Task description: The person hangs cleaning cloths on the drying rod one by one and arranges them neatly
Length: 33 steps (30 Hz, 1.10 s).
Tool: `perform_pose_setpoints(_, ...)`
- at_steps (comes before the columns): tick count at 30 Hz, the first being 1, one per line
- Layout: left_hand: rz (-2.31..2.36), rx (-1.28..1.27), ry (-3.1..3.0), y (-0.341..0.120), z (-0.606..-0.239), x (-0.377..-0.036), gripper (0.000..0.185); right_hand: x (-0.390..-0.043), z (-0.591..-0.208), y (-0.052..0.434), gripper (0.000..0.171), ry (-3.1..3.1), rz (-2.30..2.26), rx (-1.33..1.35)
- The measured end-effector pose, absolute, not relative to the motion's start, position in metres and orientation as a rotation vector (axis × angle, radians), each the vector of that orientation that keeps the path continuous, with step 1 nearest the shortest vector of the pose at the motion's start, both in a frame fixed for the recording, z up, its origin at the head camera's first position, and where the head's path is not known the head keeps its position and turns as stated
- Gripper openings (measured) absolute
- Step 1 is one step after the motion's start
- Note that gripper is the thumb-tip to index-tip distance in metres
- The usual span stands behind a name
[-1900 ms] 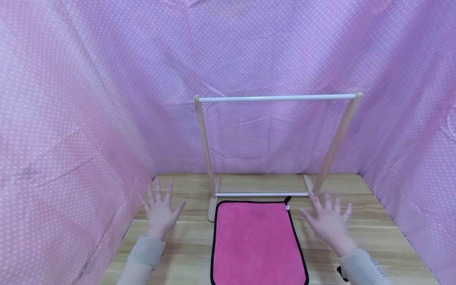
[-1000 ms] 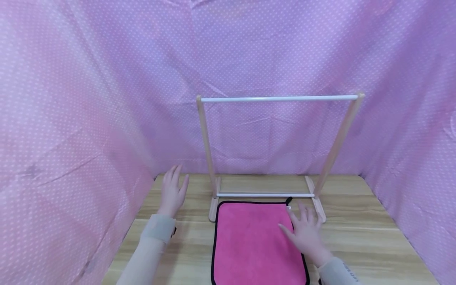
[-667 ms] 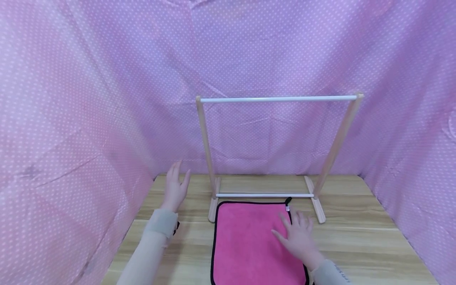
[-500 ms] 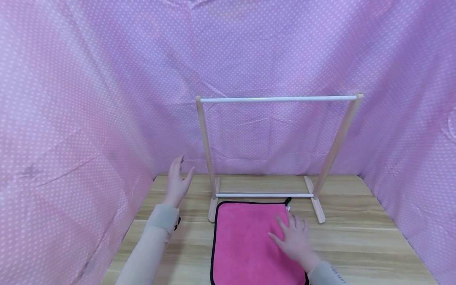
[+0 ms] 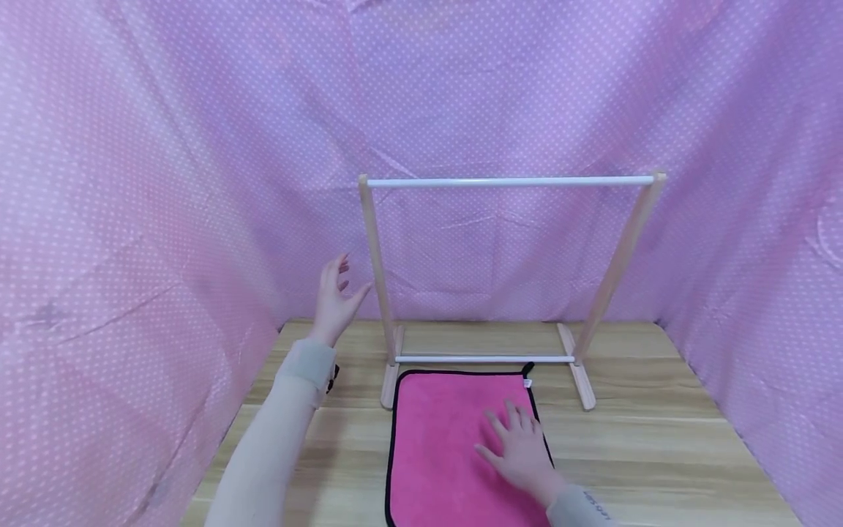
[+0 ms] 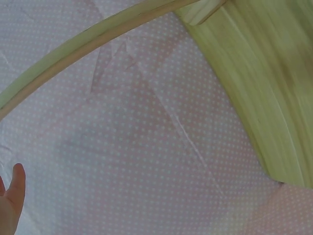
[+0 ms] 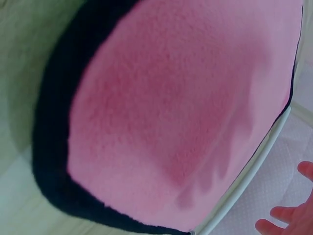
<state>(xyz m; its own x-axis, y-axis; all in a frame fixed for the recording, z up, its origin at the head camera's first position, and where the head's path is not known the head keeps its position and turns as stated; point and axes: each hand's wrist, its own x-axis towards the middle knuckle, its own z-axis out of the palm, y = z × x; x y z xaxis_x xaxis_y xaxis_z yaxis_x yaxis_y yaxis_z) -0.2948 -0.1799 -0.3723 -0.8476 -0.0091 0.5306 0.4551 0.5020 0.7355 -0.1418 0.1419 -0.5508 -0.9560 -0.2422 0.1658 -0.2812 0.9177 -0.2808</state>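
Observation:
A pink towel (image 5: pixel 435 439) with a black border, a small loop and a white tag lies flat on the wooden table. My right hand (image 5: pixel 523 450) hovers over its right half with fingers spread; in the right wrist view its fingers (image 7: pixel 288 220) show at the lower right, and their shadow falls on the towel. Behind the towel stands a wooden rack (image 5: pixel 373 241) with white bars. Raised beside its left post, my left hand (image 5: pixel 334 304) has thumb and bent fingers apart, holding nothing. Only a fingertip or two (image 6: pixel 17 183) show in the left wrist view.
The rack's white top bar (image 5: pixel 514 181) spans two slanting posts, with a lower bar (image 5: pixel 487 359) near the tabletop. Its feet rest on the table (image 5: pixel 645 439). Pink dotted cloth (image 5: pixel 500 88) hangs behind and along both sides.
My left hand has risen and moved right toward the rack's left post, its fingers bending. My right hand has moved left from beside the towel to over it. Towel and rack stay put.

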Motion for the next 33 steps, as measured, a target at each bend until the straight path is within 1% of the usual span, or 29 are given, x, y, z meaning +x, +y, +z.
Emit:
perform_pose_setpoints(8,-1.358,-0.370,-2.316,-0.171,-0.360,-0.309,0.069,-0.140,-0.562,0.132,0.068,-3.002,0.481,0.387)
perform_pose_setpoints(15,-1.500,-0.361,-2.298,-0.160,-0.350,-0.322,0.071,-0.139,-0.563,0.126,0.069,-3.053,0.538,0.396)
perform_pose_setpoints(26,-1.575,-0.343,-2.283,-0.153,-0.352,-0.327,0.068,-0.140,-0.566,0.122,0.078,-3.062,0.543,0.452)
perform_pose_setpoints(33,-1.552,-0.338,-2.270,-0.151,-0.352,-0.331,0.063,-0.140,-0.570,0.117,0.085,-3.080,0.529,0.562)
